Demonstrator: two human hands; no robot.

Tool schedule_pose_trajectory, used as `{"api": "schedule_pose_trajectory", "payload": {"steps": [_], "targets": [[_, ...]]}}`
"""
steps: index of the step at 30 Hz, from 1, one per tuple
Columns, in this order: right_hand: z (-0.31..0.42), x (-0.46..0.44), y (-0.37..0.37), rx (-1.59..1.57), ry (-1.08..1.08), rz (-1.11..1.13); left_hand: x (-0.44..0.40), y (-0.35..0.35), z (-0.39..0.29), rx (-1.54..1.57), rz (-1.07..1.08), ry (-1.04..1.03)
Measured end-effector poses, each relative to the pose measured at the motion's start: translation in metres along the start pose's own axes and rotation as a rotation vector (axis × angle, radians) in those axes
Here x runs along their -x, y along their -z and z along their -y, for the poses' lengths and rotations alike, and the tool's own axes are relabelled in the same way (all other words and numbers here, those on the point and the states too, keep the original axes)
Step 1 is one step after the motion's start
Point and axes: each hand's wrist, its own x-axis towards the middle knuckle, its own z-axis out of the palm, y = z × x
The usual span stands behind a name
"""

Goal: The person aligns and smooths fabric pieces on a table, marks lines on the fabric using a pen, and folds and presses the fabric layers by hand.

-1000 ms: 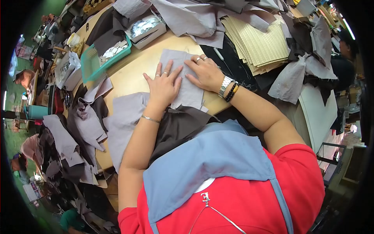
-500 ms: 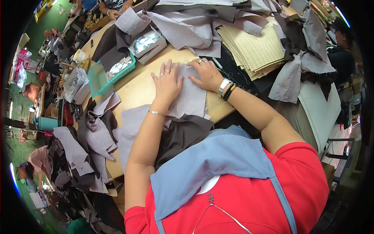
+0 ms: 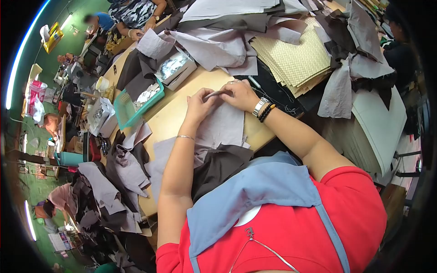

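While the left hand [image 3: 199, 104] pinches grey cloth [image 3: 224, 125] at its far edge, the right hand [image 3: 243, 96] apparently does too.

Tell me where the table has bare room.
The widest bare patch of table lies between the teal basket and the left hand. A smaller wedge lies between the grey cloth and the right forearm. Heaped cloth and woven sheets crowd the far side; scraps crowd the left edge.

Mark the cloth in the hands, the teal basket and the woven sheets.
Held cloth [image 3: 224, 125]: head view, its lower middle.
Teal basket [image 3: 146, 110]: head view, its near wall.
Woven sheets [image 3: 298, 54]: head view, top sheet's middle.
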Motion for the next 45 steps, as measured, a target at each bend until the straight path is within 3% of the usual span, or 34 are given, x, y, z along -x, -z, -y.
{"api": "schedule_pose_trajectory", "payload": {"steps": [5, 8, 11, 17, 20, 25, 27, 29, 31, 33, 34, 35, 37, 39, 45], "targets": [[-0.013, -0.003, -0.004, -0.038, 0.005, 0.049, -0.006, 0.002, -0.004, 0.051, 0.023, 0.07], [-0.019, -0.009, 0.0, -0.047, -0.025, 0.148, -0.017, 0.0, 0.013, 0.369, 0.148, 0.232], [-0.02, -0.011, 0.001, -0.121, -0.117, 0.195, -0.02, -0.001, 0.012, 0.36, 0.139, 0.233], [-0.02, -0.008, 0.0, -0.061, -0.053, 0.149, -0.016, 0.0, 0.006, 0.249, 0.111, 0.152], [-0.019, -0.005, -0.002, -0.052, -0.018, 0.115, -0.006, 0.003, -0.027, 0.039, 0.109, 0.19], [-0.001, 0.001, 0.009, -0.01, 0.01, 0.082, -0.007, -0.011, -0.004, -0.012, -0.007, 0.149], [0.011, 0.011, 0.008, -0.019, 0.212, -0.1, -0.004, 0.004, -0.015, 0.0, -0.057, 0.159], [0.028, 0.026, 0.001, -0.316, 0.079, -0.073, -0.007, 0.015, -0.013, 0.377, -0.03, 0.073], [0.049, 0.038, 0.01, -0.458, -0.097, 0.017, 0.011, 0.026, -0.023, 0.358, -0.104, -0.089], [0.041, 0.038, -0.009, -0.602, 0.105, -0.173, 0.044, 0.043, -0.077, -0.072, -0.256, -0.329], [0.058, 0.043, 0.006, -1.009, -0.041, -0.106, 0.06, 0.044, -0.084, -0.151, -0.291, -0.398], [0.064, 0.047, 0.021, -1.202, -0.161, 0.013, 0.075, 0.046, -0.091, -0.232, -0.332, -0.466], [0.067, 0.059, 0.045, -0.668, 0.08, 0.031, 0.101, 0.036, -0.089, -0.252, -0.404, -0.585], [0.076, 0.063, 0.062, -0.466, 0.389, 0.019, 0.124, 0.025, -0.08, -0.254, -0.447, -0.665], [0.061, 0.083, 0.062, -0.329, 0.484, 0.099, 0.162, 0.003, -0.059, -0.31, -0.522, -0.655]]}}
